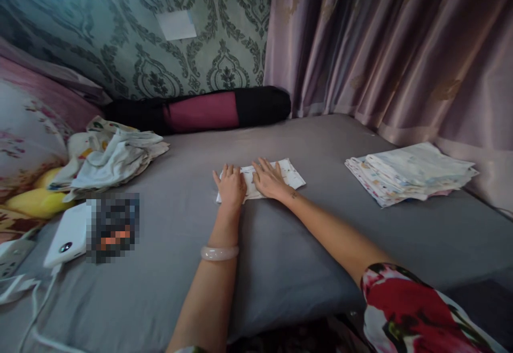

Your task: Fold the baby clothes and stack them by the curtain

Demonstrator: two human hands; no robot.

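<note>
A white folded cloth (294, 175) with small dark printed marks lies flat on the grey sheet of the bed (304, 246). My left hand (231, 185) rests palm down on the cloth's left end, its fingers spread. Just to the right, my right hand (269, 178) lies flat across the middle of the same cloth with its fingers stretched out. Both hands press on top of the cloth and hide part of it. A pale bangle (219, 253) circles my left wrist.
On the right sits a stack of folded printed cloths (412, 174). A loose heap of cloths (116, 158) lies at left, near a yellow plush item (38, 201). A white power bank (68, 235) with a cable is closer. Behind lies a long black and maroon bag (202, 111).
</note>
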